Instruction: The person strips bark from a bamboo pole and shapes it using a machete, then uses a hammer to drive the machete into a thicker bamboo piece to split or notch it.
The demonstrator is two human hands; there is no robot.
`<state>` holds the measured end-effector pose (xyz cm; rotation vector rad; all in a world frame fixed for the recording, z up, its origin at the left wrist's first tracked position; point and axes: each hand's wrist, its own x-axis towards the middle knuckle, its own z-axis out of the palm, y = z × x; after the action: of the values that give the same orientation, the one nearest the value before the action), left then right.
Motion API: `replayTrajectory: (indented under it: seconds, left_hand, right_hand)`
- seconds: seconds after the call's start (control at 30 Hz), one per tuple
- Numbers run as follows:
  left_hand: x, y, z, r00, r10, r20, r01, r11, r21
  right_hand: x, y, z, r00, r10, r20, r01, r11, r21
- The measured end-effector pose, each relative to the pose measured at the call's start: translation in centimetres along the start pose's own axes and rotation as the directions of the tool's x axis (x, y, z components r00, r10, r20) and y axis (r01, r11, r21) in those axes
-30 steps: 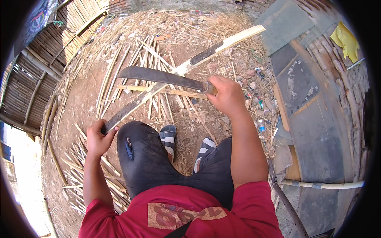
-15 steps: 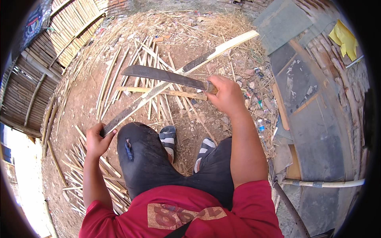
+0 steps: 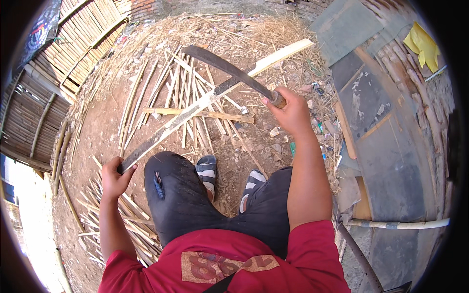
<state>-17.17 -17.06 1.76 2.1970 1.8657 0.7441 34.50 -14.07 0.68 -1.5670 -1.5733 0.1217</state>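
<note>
A long wooden strip [image 3: 195, 106], dark on part of its face and pale where the surface is cut away, slants from my left knee toward the far right. Its near end is in my left hand [image 3: 115, 178], closed around it. My right hand [image 3: 291, 110] grips the wooden handle of a machete [image 3: 220, 64]. The blade points up to the left and crosses over the strip near its far, freshly cut part. Whether blade and strip touch there I cannot tell. Beneath them a short flat wood piece [image 3: 229, 116] lies across several thin sticks [image 3: 183, 93] on the ground.
More split sticks [image 3: 132, 222] are heaped beside my left leg. Bamboo panels [image 3: 36, 115] stand at the left. Dark sheets and boards [image 3: 391, 156] lie at the right, with a yellow sheet [image 3: 423, 46] beyond. Straw [image 3: 278, 31] and rubble cover the far ground.
My right hand has shifted slightly right, and the machete has swung so its tip is farther away and more upright. My left hand and the strip have moved only a little.
</note>
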Motion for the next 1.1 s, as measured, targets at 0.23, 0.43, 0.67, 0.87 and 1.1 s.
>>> replayTrajectory:
  seconds: [0.23, 0.43, 0.67, 0.87, 1.1]
  left_hand:
    - [-1.7, -2.7, -0.7, 0.999, -0.048, 0.007, 0.048, 0.998, -0.041]
    - [-1.8, -2.6, -0.8, 0.997, -0.075, 0.025, 0.076, 0.996, -0.055]
    - [-1.9, -2.5, -0.8, 0.996, -0.026, -0.085, 0.029, 0.999, 0.029]
    - [-0.8, 0.2, -1.0, 0.953, 0.123, -0.276, -0.073, 0.980, 0.185]
    - [0.8, -1.0, -2.0, 0.937, 0.256, -0.239, -0.154, 0.915, 0.373]
  right_hand:
    - [0.4, 2.7, -1.6, 0.950, 0.311, -0.030, -0.296, 0.926, 0.234]
    - [0.0, 1.2, -1.3, 0.896, 0.292, 0.334, -0.393, 0.872, 0.291]
    - [0.2, 1.7, -1.9, 0.874, 0.404, 0.269, -0.485, 0.720, 0.496]
    - [0.0, -0.6, -1.3, 0.913, 0.242, 0.329, -0.277, 0.959, 0.064]
    - [0.5, -0.4, -2.6, 0.934, 0.356, -0.031, -0.338, 0.908, 0.249]
